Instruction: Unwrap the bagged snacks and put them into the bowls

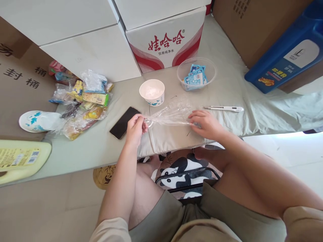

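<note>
A clear, crinkled plastic bag (171, 115) stretches between my two hands over the cloth-covered surface. At its twisted left end, my left hand (136, 126) is closed in a pinch. My right hand (205, 124) curls over the bag's right end, where a small bluish patch shows under the fingers; its kind is unclear. Just behind the bag stands a white paper bowl (152, 92) with a blue leaf print and something whitish inside. A dark phone (124, 122) lies beside my left hand. Beyond my right hand rests a white utility knife (224, 108).
A clear plastic tub (214, 75) holds blue sachets (196, 78). On the left lie wrapped snacks (93, 101) and a tipped stack of paper bowls (37, 121). Boxes (171, 50) line the back. A blue jug (285, 57) leans at right; a pale yellow jug (22, 158) lies at left.
</note>
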`<state>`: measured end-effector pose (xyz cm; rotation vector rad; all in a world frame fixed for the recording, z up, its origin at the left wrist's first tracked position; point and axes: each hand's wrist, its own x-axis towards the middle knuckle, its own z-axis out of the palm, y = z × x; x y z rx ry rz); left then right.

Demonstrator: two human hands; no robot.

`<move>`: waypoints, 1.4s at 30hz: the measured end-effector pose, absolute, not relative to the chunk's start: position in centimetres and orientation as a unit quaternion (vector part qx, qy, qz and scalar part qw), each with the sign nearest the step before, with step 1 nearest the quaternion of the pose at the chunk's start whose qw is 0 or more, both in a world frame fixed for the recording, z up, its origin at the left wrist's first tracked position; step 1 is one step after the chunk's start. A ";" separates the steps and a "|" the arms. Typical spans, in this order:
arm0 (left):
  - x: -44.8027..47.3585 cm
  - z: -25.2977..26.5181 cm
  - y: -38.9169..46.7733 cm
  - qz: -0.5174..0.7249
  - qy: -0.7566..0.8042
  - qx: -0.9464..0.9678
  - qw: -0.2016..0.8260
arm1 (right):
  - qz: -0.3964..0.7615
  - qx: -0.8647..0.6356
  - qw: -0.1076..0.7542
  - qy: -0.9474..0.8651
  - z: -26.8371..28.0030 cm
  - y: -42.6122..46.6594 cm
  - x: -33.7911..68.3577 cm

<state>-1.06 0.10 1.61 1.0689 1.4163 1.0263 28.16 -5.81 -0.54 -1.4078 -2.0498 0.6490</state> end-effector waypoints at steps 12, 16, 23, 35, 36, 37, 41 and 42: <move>-1.4 0.3 0.3 0.386 0.596 0.507 0.489 | 0.374 -0.709 0.316 -0.507 1.9 -5.8 28.1; -1.9 -0.8 0.7 0.319 0.634 0.601 0.368 | 0.249 -0.761 0.138 -0.582 1.9 -5.8 27.8; -1.6 -1.2 1.2 0.221 0.653 0.708 0.155 | 0.155 -0.719 0.068 -0.674 1.5 -6.6 27.4; 0.8 -0.2 -0.5 0.323 0.493 0.666 0.456 | 0.286 -0.518 0.240 -0.770 1.3 -7.1 27.1; 1.2 0.1 -0.8 0.327 0.471 0.657 0.489 | 0.291 -0.521 0.244 -0.765 1.2 -6.9 26.6; 1.5 0.5 -1.0 0.330 0.451 0.647 0.519 | 0.308 -0.518 0.230 -0.764 1.2 -6.7 26.1; 1.0 1.8 -0.5 0.392 0.405 0.570 0.598 | 0.447 -0.488 0.170 -0.730 1.4 -6.5 25.3; 0.7 2.0 -0.2 0.425 0.406 0.536 0.606 | 0.484 -0.485 0.189 -0.703 1.6 -6.6 25.3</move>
